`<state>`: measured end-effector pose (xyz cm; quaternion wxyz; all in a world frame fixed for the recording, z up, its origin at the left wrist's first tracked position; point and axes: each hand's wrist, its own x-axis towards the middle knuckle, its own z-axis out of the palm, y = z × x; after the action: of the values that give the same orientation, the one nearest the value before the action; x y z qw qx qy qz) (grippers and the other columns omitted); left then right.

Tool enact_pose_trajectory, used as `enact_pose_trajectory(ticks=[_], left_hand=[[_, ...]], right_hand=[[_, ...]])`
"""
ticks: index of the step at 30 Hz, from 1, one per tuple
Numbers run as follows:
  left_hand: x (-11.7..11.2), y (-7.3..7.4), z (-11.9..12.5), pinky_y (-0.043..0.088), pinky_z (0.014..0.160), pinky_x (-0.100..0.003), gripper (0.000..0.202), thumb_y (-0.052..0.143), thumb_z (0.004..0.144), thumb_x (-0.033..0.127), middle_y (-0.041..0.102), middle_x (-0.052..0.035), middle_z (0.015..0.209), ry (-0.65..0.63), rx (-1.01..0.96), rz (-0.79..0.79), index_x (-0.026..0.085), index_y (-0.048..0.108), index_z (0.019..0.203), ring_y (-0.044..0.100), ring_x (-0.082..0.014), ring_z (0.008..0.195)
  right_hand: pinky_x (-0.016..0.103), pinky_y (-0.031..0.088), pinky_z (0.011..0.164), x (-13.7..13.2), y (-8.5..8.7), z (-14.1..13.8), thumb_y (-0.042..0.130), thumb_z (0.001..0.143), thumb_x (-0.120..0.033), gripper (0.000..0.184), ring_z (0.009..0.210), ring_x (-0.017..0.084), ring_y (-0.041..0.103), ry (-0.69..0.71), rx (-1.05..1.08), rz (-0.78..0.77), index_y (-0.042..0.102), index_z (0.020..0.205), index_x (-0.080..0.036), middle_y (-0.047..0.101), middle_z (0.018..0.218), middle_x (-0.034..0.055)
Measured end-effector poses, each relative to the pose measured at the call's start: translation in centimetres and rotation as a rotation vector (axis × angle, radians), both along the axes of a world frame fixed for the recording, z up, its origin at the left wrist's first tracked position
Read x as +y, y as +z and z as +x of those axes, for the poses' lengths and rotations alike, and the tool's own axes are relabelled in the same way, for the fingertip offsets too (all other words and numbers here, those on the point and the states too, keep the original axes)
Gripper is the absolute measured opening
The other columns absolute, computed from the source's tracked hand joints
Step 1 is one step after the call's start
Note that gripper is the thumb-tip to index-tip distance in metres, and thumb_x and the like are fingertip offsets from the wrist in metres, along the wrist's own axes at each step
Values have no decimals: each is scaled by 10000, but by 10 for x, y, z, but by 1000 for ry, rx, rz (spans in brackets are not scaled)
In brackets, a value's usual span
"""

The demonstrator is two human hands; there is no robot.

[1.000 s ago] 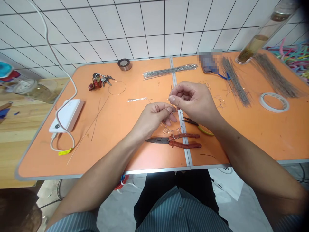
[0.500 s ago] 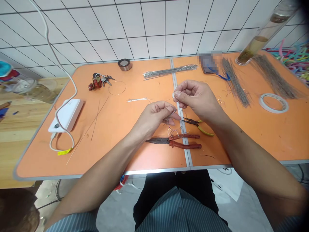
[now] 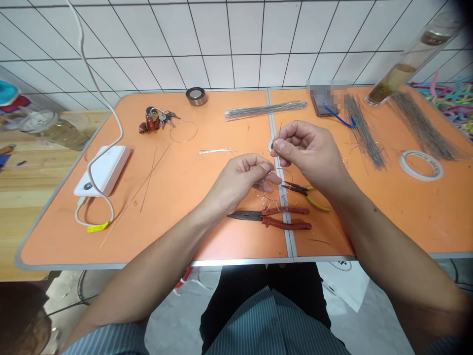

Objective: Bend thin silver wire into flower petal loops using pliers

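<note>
My left hand (image 3: 242, 180) is closed in a pinch around a piece of thin bent wire (image 3: 269, 175), partly covered by the fingers. Curled wire loops (image 3: 271, 201) show just below it; whether they hang from the held piece or lie on the table I cannot tell. Up and to the right, my right hand (image 3: 310, 150) pinches a thin wire (image 3: 280, 129) whose tip pokes above the fingertips. Under the hands lie long-nose pliers with red handles (image 3: 286, 224) and smaller pliers with yellow handles (image 3: 300, 189).
Straight wire bundles (image 3: 266, 110) lie at the back and right. A tape roll (image 3: 196, 96), keys (image 3: 158, 119), a wire ring (image 3: 184, 131) and short wires (image 3: 214, 151) are to the left, with a corded white power bank (image 3: 101, 172). A white ring (image 3: 421, 165) lies right.
My right fingertips have shifted slightly against the left hand, and a wire tip now shows above them. The whole view has moved a little; the tools lie as before.
</note>
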<state>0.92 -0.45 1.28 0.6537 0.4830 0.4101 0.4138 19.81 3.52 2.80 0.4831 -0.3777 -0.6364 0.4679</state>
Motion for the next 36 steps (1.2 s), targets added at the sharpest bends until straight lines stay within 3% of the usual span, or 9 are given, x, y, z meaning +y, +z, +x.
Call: enact_pose_trajectory(ticks=[7, 15, 19, 30, 33, 36], left_hand=[[-2, 1, 1, 553, 681, -232, 143, 677, 1005, 245, 837, -66, 853, -26, 60, 49, 159, 721, 899, 699, -101, 629], [-4, 2, 3, 566, 667, -236, 153, 669, 989, 231, 836, -67, 872, -29, 87, 91, 158, 728, 868, 677, -96, 618], [-4, 2, 3, 567, 646, -239, 117, 683, 967, 218, 840, -65, 888, -19, 114, 108, 156, 729, 879, 677, -95, 591], [-5, 2, 4, 524, 570, -242, 192, 746, 953, 299, 828, -71, 819, 35, 200, 147, 157, 744, 824, 644, -94, 516], [-5, 2, 2, 513, 567, -244, 208, 743, 962, 306, 831, -74, 835, 37, 211, 158, 155, 751, 819, 635, -93, 520], [-5, 3, 0, 503, 576, -244, 220, 753, 962, 319, 828, -73, 840, 25, 208, 154, 152, 758, 819, 622, -90, 531]], right_hand=[[294, 566, 603, -4, -1, -6, 881, 889, -295, 167, 663, 131, 623, -22, -43, 47, 731, 859, -226, 705, 780, -12], [307, 557, 630, -4, -2, -6, 906, 890, -366, 237, 711, 149, 651, -5, -51, 25, 718, 878, -221, 704, 802, -3], [306, 549, 628, -5, -3, -6, 874, 903, -288, 165, 683, 137, 642, 1, -31, 7, 726, 886, -215, 707, 807, -7], [297, 533, 630, -6, -3, -9, 827, 911, -251, 128, 699, 138, 628, 15, -62, 11, 705, 875, -231, 688, 800, -15], [319, 559, 665, -6, -4, -4, 785, 981, -310, 96, 736, 162, 653, -54, -149, 128, 726, 947, -243, 716, 845, 5], [381, 591, 807, -5, -2, 6, 748, 1017, -278, 96, 911, 219, 705, -188, -349, 438, 770, 1111, -281, 775, 1042, 47]])
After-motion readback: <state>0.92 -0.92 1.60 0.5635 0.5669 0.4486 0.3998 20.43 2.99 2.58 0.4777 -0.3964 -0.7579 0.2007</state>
